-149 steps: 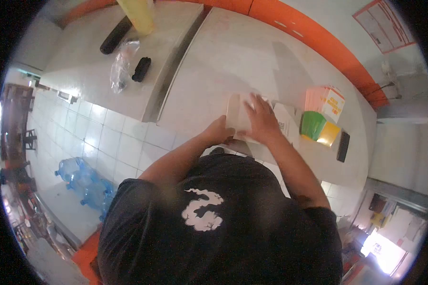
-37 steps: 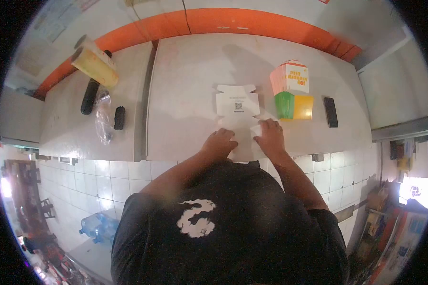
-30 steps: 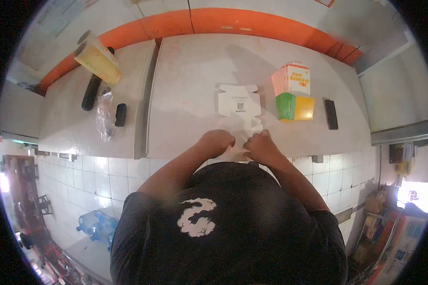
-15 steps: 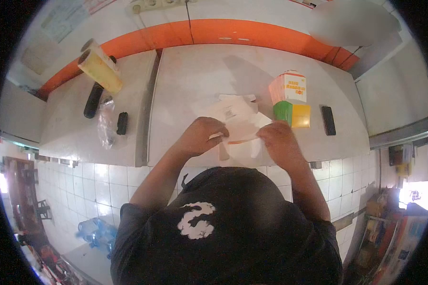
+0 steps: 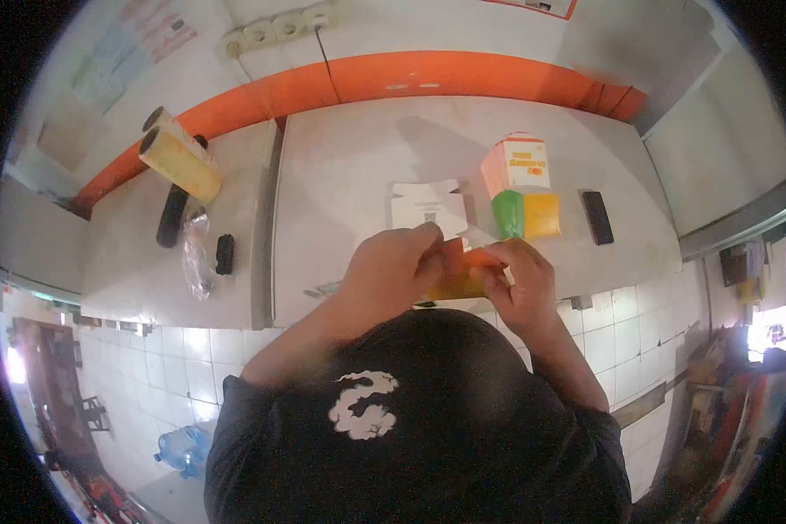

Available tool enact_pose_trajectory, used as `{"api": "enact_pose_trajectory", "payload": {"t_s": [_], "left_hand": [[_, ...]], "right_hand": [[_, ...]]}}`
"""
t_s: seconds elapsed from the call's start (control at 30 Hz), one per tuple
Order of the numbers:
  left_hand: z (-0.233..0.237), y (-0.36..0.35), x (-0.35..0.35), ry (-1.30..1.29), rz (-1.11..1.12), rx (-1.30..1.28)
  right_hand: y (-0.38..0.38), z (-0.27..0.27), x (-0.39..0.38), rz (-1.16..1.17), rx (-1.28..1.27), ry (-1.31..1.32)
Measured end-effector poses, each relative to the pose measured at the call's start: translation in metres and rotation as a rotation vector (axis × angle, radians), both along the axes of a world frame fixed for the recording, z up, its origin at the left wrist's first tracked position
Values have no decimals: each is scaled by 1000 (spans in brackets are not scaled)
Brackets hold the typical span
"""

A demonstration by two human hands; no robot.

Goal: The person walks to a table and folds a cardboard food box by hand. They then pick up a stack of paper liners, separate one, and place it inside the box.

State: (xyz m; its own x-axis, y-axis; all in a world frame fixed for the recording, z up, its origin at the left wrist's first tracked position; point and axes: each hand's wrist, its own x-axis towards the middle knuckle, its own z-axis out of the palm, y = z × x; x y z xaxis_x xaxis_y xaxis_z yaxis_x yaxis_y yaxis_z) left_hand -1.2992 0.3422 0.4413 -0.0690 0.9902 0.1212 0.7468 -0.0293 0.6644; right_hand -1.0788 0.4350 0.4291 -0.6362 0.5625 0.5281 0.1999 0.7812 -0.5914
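At the front of the counter (image 5: 341, 175), close to my shirt, I hold an orange and yellow cardboard piece (image 5: 457, 278), perhaps a food carton. My left hand (image 5: 389, 266) is closed on its left side, its fingertips partly hidden behind the back of the hand. On the right side my right hand (image 5: 526, 279) pinches the edge between thumb and fingers. Just beyond my hands lies a flat white carton (image 5: 424, 205) with a printed code and notched corners. A green and yellow carton (image 5: 541, 214) stands to the right, touching a stack of white and orange cartons (image 5: 526, 162).
A black phone (image 5: 597, 217) lies at the right. On the left counter section are yellow rolls (image 5: 183, 166), a black cylinder (image 5: 171, 223), a clear plastic bag (image 5: 197, 253) and a small black object (image 5: 224, 254). A power strip (image 5: 275, 33) is on the wall.
The cardboard in my hands has turned from its white face to orange and yellow and is nearer my body. The flat white carton behind is more exposed. My view has shifted slightly.
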Motion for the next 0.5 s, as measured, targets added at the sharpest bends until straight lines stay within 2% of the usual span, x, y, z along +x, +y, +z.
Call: {"api": "enact_pose_trajectory", "payload": {"t_s": [0.03,0.13,0.23,0.33,0.43,0.5], "left_hand": [[2,2,-1,36,5,15],[11,7,-1,73,-36,-4],[7,11,12,-29,24,123],[13,16,15,95,9,194],[10,20,21,129,41,319],[10,23,22,124,-38,451]], "right_hand": [[0,2,2,-25,-40,-2],[3,-7,12,-48,109,5],[-1,-5,14,-62,91,40],[1,10,14,-119,-109,-80],[9,12,17,-56,-315,-98],[17,18,20,32,-435,-108]]}}
